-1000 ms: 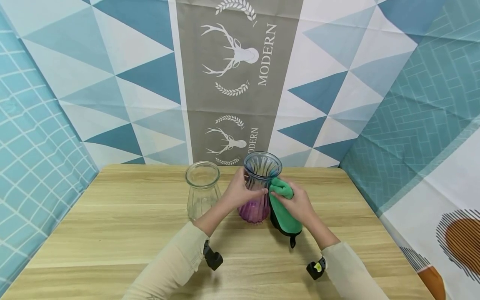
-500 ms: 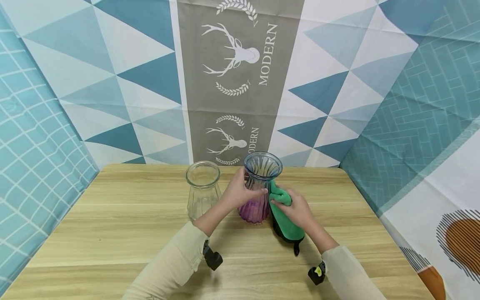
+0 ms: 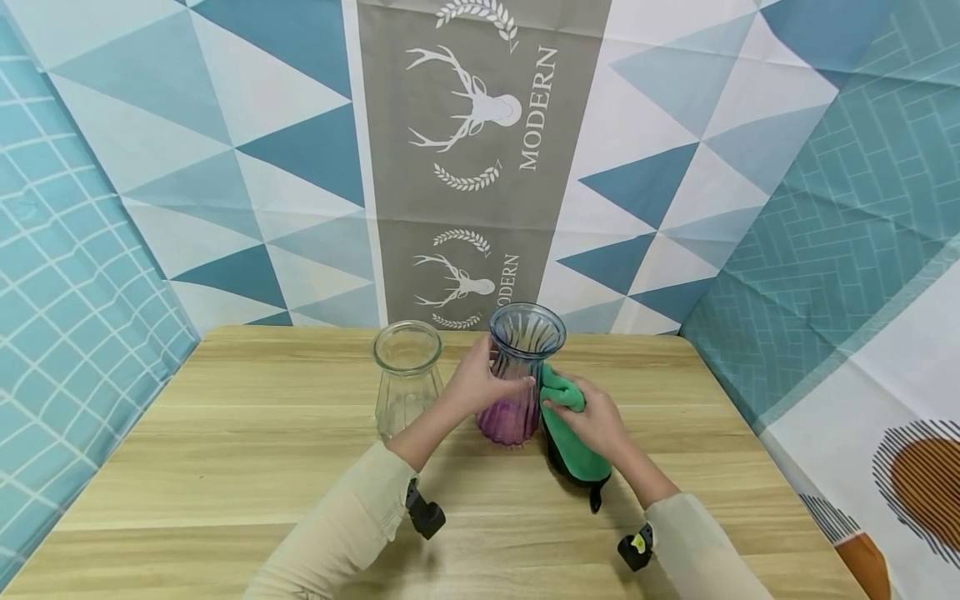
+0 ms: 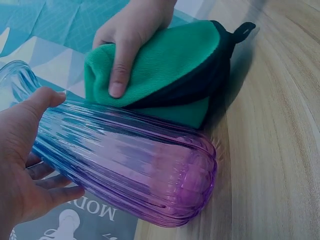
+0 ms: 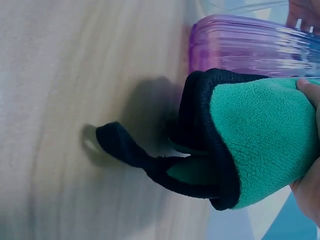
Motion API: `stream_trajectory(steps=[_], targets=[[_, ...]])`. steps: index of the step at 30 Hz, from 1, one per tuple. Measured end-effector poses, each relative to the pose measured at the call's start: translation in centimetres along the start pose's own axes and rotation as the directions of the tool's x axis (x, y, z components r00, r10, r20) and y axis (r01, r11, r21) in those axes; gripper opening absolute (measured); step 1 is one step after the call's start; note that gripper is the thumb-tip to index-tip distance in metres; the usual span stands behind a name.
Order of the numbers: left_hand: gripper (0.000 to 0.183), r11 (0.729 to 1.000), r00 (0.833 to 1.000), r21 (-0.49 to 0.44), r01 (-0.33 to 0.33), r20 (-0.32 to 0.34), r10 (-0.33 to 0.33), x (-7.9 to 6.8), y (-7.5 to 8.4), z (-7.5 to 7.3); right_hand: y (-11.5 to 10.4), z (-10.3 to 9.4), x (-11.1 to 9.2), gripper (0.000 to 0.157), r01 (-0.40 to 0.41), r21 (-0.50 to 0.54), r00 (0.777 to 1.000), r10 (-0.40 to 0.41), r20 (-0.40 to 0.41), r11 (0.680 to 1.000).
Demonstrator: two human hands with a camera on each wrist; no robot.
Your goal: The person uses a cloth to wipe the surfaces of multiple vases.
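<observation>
A ribbed glass vase, blue at the rim and purple at the base, stands upright on the table. My left hand grips it around the neck from the left, thumb in front and fingers behind, as the left wrist view shows on the vase. On its right side, my right hand pinches a folded green cleaning cloth with black edging and a hanging loop. In the left wrist view the cloth lies against the vase's side. Some right fingers are hidden behind the cloth.
A clear glass vase stands just left of the left hand, its lower part partly behind the forearm. The wooden table ends at patterned cloth backdrops behind and on both sides.
The right hand and the cloth have shifted slightly right and toward the front over the last second; the cloth's loop end swung outward. The left hand and the coloured vase have stayed put.
</observation>
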State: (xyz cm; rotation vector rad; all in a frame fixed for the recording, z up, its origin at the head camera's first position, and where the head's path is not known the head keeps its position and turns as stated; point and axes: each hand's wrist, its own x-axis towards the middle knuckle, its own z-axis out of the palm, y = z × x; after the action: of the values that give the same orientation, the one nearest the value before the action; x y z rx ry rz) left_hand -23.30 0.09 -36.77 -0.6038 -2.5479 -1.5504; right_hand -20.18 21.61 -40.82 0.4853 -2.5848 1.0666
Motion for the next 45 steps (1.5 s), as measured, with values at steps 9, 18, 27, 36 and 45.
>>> stream_trajectory(steps=[9, 18, 27, 36, 45], targets=[[0.078, 0.999, 1.000, 0.032, 0.023, 0.019, -0.023, -0.1, 0.1, 0.0, -1.6, -1.3, 0.9, 0.048, 0.056, 0.053, 0.995, -0.052, -0.083, 0.997], [0.073, 0.999, 1.000, 0.048, 0.016, 0.026, -0.017, 0.0, 0.2, 0.0, -2.3, -1.7, 1.4, 0.046, 0.044, 0.062, 0.991, -0.036, -0.125, 0.997], [0.069, 0.998, 0.999, 0.053, 0.014, 0.041, -0.016, 0.0, 0.3, 0.1, -1.9, -1.3, 1.3, 0.050, 0.089, 0.053, 0.990, -0.082, -0.119, 0.995], [0.067, 0.999, 0.999, 0.039, 0.014, 0.045, -0.016, 0.1, 0.5, -0.1, -1.8, -1.1, 1.1, 0.052, 0.075, 0.037, 0.994, -0.071, -0.088, 0.997], [0.075, 0.999, 0.998, 0.024, 0.029, 0.055, -0.030, 0.2, 0.5, -0.1, -1.1, -0.8, 0.6, 0.053, 0.031, 0.027, 0.999, -0.030, -0.037, 0.999]])
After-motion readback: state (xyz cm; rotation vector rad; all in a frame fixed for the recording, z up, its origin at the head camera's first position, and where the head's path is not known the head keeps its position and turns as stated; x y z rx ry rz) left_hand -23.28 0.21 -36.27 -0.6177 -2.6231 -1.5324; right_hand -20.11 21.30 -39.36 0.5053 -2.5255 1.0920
